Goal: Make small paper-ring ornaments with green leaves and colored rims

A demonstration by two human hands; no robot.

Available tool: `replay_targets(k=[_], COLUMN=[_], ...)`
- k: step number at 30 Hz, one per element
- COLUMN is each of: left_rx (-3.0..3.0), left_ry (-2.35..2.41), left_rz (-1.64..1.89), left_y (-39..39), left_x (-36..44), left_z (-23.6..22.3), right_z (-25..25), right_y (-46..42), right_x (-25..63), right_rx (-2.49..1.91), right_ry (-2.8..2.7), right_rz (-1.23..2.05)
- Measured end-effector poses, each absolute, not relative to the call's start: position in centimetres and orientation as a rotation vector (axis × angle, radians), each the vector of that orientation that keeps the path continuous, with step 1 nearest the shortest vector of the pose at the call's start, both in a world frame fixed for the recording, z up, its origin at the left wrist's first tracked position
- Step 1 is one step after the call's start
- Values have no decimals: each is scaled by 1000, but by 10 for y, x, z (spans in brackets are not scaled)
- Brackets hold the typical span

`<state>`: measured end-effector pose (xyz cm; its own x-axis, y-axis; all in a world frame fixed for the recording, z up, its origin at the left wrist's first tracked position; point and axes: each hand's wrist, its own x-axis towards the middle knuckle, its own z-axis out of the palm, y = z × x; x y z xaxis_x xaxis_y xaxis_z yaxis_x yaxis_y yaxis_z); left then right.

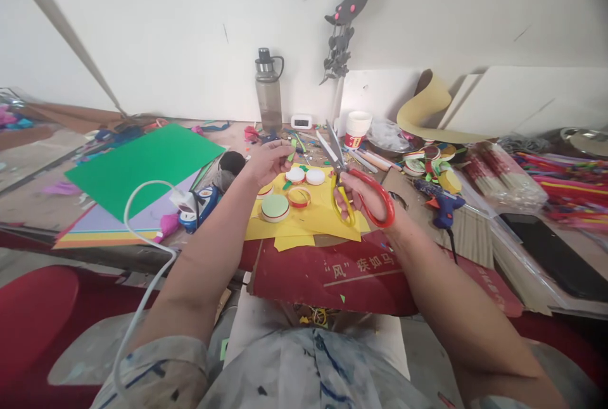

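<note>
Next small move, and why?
I'd probably bring the green piece in the left hand between the blades of the scissors for a trim. The right hand holds the scissors with their blades parted, and the piece, pinched at the left fingertips, appears off to the side of the blades, not between them.

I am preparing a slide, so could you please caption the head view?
The right hand holds open scissors while the left hand pinches a small green piece near yellow paper.
</note>
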<state>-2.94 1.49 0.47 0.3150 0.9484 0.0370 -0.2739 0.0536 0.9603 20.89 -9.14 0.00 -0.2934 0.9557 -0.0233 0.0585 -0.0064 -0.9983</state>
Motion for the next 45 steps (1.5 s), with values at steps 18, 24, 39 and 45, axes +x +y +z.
replay_targets(k=[18, 24, 39, 45], left_rx=[1130, 1148, 1121, 1128], left_ry=[672, 644, 653, 642], left_rz=[1066, 1047, 1059, 1044], left_y=[11, 9, 11, 10], left_x=[-30, -28, -28, -29], left_z=[7, 7, 9, 7], right_z=[-6, -7, -5, -2], right_y=[-98, -95, -97, -98], right_x=[213, 214, 211, 211], right_rx=[-988, -998, -953, -964], right_ry=[-1552, -1573, -1493, -1539], right_rz=[1606, 1614, 1633, 1600])
